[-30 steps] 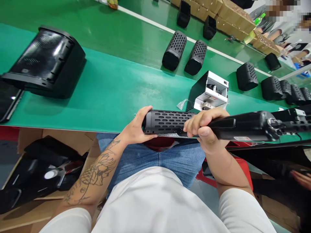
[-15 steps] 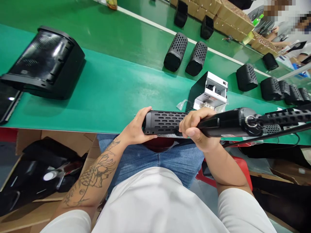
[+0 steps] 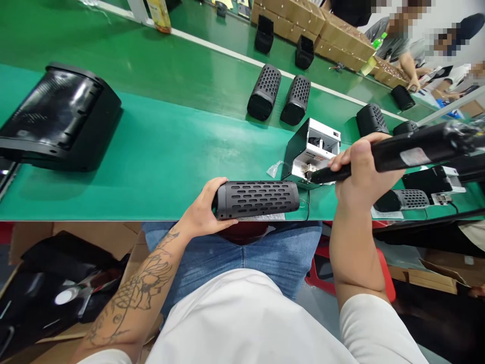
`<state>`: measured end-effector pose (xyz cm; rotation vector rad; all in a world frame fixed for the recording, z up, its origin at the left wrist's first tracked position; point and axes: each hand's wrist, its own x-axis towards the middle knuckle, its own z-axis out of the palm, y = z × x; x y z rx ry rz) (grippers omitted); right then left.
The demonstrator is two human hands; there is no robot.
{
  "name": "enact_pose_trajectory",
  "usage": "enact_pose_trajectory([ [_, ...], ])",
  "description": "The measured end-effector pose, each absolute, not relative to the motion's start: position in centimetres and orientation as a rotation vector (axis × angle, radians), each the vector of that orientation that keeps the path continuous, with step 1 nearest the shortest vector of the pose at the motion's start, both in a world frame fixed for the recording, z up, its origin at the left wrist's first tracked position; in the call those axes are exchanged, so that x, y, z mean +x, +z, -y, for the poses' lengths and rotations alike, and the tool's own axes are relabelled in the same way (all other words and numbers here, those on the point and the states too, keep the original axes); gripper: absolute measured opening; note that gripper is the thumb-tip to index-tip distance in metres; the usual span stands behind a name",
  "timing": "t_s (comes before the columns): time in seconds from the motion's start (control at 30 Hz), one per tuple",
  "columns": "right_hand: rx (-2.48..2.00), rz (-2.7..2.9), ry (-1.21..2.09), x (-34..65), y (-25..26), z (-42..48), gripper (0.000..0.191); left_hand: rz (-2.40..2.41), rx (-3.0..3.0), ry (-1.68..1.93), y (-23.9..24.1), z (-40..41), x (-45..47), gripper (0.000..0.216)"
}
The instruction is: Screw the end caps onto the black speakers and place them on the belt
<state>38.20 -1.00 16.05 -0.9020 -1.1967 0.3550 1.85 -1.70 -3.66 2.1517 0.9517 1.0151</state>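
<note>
My left hand (image 3: 204, 210) grips one end of a black slotted housing (image 3: 261, 198), which lies on its side at the table's front edge. In my right hand (image 3: 361, 169) is a black electric screwdriver (image 3: 409, 149), with its tail pointing right and up. Its tip is at the front of a black-and-white screw feeder (image 3: 312, 151); whether a screw is on the tip is too small to tell. Just left of the feeder lies a small clear plastic bag (image 3: 273, 169).
A larger black housing with a glossy front (image 3: 64, 116) stands at left. Two slotted housings (image 3: 264, 91) stand beyond the feeder, more to the right. Another feeder (image 3: 435, 184) sits at right. Cardboard boxes (image 3: 341, 43) and people are across the line.
My right hand has moved right and up, taking the screwdriver from the slotted housing to the screw feeder. My left hand still holds the housing. The camera view has shifted slightly.
</note>
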Motion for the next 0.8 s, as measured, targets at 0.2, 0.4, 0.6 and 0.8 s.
enact_pose_trajectory([
  [0.2,-0.980,1.158,0.224,43.4,12.0,-3.3,0.056,-0.935,2.168,1.059,-4.1,1.6,1.8,0.119],
  [0.4,-0.987,1.099,0.267,42.7,12.4,-2.5,0.060,-0.964,2.171,1.024,-4.1,1.6,1.8,0.123],
  [0.6,-0.671,1.136,0.377,37.1,16.5,1.6,0.043,-0.892,2.172,1.091,-3.9,1.6,2.2,0.120],
  [0.8,-0.477,1.436,0.707,27.7,17.5,5.1,0.029,-0.905,2.116,1.053,-3.5,1.7,2.5,0.125],
])
